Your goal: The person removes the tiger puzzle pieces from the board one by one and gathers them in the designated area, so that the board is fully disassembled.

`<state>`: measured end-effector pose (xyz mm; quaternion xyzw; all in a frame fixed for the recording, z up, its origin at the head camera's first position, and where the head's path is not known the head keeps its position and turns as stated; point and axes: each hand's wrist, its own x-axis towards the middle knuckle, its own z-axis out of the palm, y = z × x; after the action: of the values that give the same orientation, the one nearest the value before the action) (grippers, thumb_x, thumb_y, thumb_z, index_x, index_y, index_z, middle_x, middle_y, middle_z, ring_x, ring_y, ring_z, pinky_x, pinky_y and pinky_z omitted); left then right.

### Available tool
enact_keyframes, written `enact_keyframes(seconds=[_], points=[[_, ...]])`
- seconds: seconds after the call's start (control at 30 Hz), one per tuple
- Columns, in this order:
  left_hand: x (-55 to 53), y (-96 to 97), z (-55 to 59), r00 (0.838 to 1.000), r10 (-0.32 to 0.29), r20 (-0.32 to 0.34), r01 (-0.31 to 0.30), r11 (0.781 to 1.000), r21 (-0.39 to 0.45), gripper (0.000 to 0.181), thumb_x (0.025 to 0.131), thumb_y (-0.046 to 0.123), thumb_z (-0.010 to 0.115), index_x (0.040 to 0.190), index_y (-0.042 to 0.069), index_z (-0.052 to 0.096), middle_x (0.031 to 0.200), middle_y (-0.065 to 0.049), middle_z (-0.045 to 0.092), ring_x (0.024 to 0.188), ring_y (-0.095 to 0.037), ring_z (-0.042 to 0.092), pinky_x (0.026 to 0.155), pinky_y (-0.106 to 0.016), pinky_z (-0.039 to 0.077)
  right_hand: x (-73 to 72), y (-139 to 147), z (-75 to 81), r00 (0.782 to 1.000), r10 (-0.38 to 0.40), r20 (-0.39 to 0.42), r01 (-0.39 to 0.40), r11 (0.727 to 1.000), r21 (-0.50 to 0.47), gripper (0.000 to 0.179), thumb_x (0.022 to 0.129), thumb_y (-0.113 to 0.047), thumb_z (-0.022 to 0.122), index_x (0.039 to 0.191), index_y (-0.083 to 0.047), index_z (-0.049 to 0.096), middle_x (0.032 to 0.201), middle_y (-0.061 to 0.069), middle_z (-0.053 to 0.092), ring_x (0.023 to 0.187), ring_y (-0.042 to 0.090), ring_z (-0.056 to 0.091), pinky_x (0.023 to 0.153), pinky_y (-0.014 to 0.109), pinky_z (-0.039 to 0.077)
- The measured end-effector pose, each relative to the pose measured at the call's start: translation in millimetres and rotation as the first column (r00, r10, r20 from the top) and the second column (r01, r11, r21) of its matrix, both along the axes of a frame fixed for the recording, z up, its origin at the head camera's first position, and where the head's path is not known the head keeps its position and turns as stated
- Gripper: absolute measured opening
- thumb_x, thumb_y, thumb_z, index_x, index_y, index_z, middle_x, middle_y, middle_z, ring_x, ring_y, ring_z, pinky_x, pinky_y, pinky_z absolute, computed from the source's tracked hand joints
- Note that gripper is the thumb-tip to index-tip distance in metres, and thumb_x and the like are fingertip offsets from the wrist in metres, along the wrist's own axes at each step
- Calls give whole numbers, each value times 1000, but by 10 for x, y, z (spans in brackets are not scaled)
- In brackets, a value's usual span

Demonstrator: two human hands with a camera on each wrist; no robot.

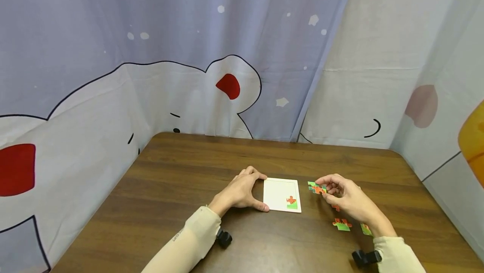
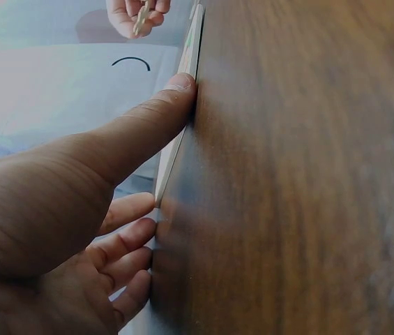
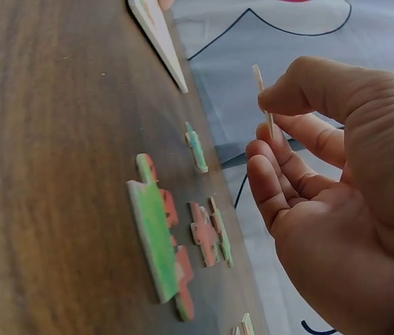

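Observation:
A square white puzzle board [image 1: 277, 191] lies flat on the table, with a red and green jigsaw piece [image 1: 291, 204] in its near right corner. My left hand [image 1: 242, 189] holds the board at its left side, thumb on the near edge and index finger at the far corner. To the right of the board, my right hand [image 1: 348, 197] pinches a jigsaw piece [image 3: 257, 78] between thumb and fingers, raised above the table. That piece shows edge-on in the right wrist view, its picture hidden there. A green-teal piece [image 3: 195, 148] lies on the table near it.
Loose pieces lie below and beside my right hand: a red and green piece [image 1: 342, 224], a green one [image 1: 366, 229] and a red one [image 3: 203, 234]. The brown wooden table [image 1: 181, 168] ends at a printed curtain [image 1: 181, 92] behind it.

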<state>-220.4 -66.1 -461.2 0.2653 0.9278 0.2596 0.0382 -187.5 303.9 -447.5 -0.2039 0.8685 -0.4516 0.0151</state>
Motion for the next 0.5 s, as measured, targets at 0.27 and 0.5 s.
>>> enact_keyframes(seconds=[0.27, 0.5], points=[[9, -6, -10, 1000, -4, 3, 4, 1000, -4, 99, 72, 53, 106, 152, 13, 65, 144, -8, 59, 134, -30, 56, 116, -51, 48, 10, -39, -57, 998, 59, -15, -58, 998, 39, 33, 97, 1, 79, 128, -7, 74, 119, 6, 69, 98, 13, 62, 84, 25, 55], [5, 2, 13, 1000, -1, 4, 1, 1000, 7, 98, 72, 51, 106, 152, 13, 65, 144, -9, 59, 134, -31, 56, 117, -52, 47, -17, -59, -64, 998, 64, -7, -64, 996, 62, 29, 98, -2, 81, 126, -10, 77, 114, 4, 68, 98, 16, 61, 83, 25, 55]])
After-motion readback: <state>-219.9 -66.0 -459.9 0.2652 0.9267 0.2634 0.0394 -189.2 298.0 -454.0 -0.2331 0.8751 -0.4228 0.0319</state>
